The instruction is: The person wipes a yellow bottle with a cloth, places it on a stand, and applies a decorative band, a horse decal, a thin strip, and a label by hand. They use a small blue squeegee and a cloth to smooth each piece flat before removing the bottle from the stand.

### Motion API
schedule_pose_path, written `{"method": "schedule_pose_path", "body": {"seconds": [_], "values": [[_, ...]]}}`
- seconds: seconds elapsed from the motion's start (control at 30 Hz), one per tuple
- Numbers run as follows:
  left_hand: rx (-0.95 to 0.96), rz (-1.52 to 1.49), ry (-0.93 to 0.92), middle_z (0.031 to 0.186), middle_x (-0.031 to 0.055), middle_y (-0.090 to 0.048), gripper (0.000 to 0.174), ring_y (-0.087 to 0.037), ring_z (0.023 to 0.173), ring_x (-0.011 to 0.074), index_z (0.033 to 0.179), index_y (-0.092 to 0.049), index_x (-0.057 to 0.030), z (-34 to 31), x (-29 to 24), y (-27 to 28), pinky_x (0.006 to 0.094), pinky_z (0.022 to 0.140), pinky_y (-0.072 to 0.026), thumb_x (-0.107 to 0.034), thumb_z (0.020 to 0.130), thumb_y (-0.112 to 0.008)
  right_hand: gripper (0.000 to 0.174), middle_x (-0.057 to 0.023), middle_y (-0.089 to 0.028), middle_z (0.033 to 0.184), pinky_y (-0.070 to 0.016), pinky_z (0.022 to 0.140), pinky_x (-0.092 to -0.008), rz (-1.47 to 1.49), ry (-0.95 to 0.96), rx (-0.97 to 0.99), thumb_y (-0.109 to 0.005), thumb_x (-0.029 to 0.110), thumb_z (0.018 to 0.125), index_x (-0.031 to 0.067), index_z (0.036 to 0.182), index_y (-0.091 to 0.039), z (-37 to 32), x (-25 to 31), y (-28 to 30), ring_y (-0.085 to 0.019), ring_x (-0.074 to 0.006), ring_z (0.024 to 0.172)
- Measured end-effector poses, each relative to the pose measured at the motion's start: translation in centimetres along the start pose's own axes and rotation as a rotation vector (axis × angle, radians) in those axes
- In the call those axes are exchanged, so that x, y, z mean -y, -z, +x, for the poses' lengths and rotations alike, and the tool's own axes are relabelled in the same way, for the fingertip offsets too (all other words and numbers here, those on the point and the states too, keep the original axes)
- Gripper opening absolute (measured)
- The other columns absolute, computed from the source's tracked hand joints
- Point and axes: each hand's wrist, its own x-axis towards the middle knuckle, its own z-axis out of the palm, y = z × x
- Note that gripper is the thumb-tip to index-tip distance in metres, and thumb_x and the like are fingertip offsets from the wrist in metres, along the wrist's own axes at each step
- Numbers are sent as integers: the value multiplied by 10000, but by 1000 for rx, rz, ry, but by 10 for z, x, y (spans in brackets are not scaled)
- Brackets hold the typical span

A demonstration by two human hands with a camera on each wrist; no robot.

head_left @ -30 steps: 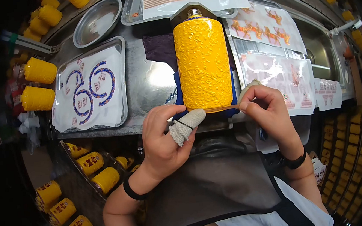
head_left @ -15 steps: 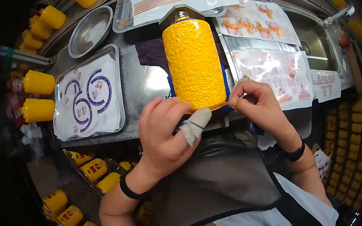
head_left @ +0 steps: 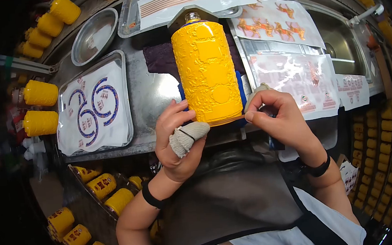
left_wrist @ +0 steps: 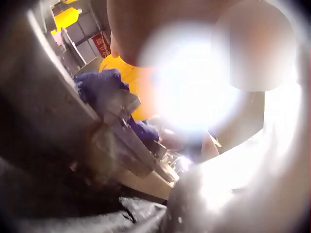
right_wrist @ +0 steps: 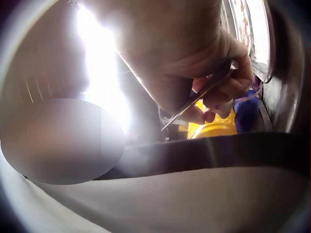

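A yellow embossed bottle (head_left: 206, 70) lies on its side over a blue cloth (head_left: 241, 95), its neck away from me at a grey bracket (head_left: 212, 13). My left hand (head_left: 174, 143) grips the bottle's near left end: fingertips lie along its side, and the thumb, in a grey cloth finger cover (head_left: 189, 137), is at the base edge. A thin brown strip (head_left: 236, 118) runs along that edge. Its right end is pinched between thumb and finger of my right hand (head_left: 277, 115). A slender pointed metal tool (right_wrist: 192, 101) crosses this hand in the right wrist view.
On the left a tray (head_left: 126, 82) bears a sheet with blue curved decals, below a round metal bowl (head_left: 78, 53). Striped paper (head_left: 190, 0) lies at the back. Printed sheets (head_left: 290, 86) and a sink (head_left: 338, 40) are on the right. Yellow bottles (head_left: 39, 92) stand around the bench.
The bottle has turned about its length, bringing smooth panels into view on top. My left fingers lifted away, then came back against its side. The right hand keeps pinching the strip's end.
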Motion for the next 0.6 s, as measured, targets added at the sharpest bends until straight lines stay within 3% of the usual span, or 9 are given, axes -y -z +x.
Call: {"method": "schedule_pose_path", "body": {"seconds": [0.1,0.13,0.23,0.27,0.37,0.43,0.47,0.53,0.6], "values": [[143,309,-347,1112,52,-600,404,-582,1089,295,1058,-670,-127,10,-2,10,521,1002,-456,-14,695,-809,113,-22,-615,809,-430,642,-223,8,-8,-18,-695,115,815,15,793,-649,-1,0,3,-529,-71,723],[154,363,-434,1122,43,-597,371,-578,1080,279,1020,-692,-151,13,-2,9,533,989,-460,-55,684,-816,114,-23,-615,811,-433,645,-223,10,-12,-20,-697,116,815,15,793,-649,-1,1,3,-532,-74,724],[216,393,-513,1117,39,-600,338,-580,1065,272,958,-714,-171,29,-13,-3,538,971,-473,-82,650,-822,117,-24,-609,805,-436,646,-226,-34,-23,-34,-703,118,815,14,801,-651,-1,3,3,-538,-81,724],[290,361,-524,1110,44,-599,325,-582,1069,287,929,-723,-166,34,-13,-2,527,959,-488,-93,626,-818,121,-25,-606,802,-434,644,-227,-51,-8,-25,-705,119,816,13,801,-649,0,3,2,-536,-80,723],[175,266,-471,1066,59,-633,224,-606,1028,302,870,-727,-131,31,-6,0,523,932,-504,-115,653,-781,135,-27,-598,792,-429,638,-229,-85,24,-20,-711,127,820,12,797,-644,2,1,4,-528,-79,718],[36,144,-195,1056,51,-630,296,-619,1057,300,934,-739,-161,11,-3,2,521,983,-480,-52,668,-808,148,-28,-593,784,-424,632,-229,-79,29,-1,-719,134,819,12,792,-641,4,3,4,-522,-80,713],[55,128,-113,1092,46,-617,338,-599,1085,298,980,-721,-180,5,-1,3,521,1009,-457,-47,684,-813,164,-25,-590,774,-418,626,-229,-75,40,-13,-728,144,817,12,785,-636,4,3,4,-514,-78,707],[99,200,-147,1134,38,-606,371,-577,1114,296,1016,-707,-204,3,-1,6,531,1039,-428,-51,698,-822,158,-20,-590,766,-418,625,-229,-80,48,-21,-726,139,816,14,780,-636,3,0,5,-513,-78,706],[170,362,-384,1144,32,-610,352,-574,1117,297,995,-713,-213,14,-5,7,550,1045,-413,-71,693,-827,154,-17,-591,759,-418,623,-231,-76,43,-14,-724,135,813,16,772,-636,2,-1,4,-512,-78,705]]}}
